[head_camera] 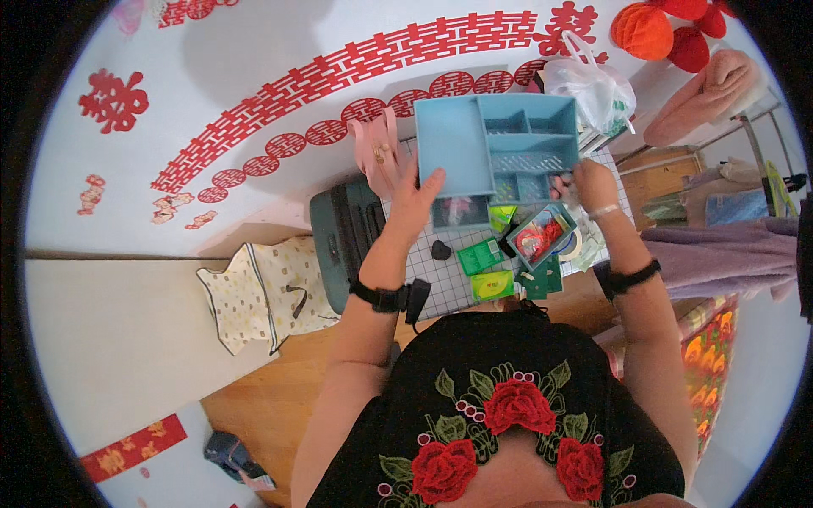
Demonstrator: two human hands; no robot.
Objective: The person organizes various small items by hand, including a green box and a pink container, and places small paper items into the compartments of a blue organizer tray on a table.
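Both my hands are at a light blue plastic organizer box with several compartments on its right side, some holding small items. My left hand grips its lower left corner, thumb on the front. At its right edge is my right hand, blurred, fingers curled at the side; whether it grips the box is unclear. Under the organizer's lower left part shows a darker blue tray with something inside. Just below, a small open box of red cord lies tilted on the grid-patterned tabletop.
Green packets, a yellow-green packet, a black heart-shaped object and a tape roll lie near me. A pink bag and dark suitcase stand left; a white plastic bag sits behind right.
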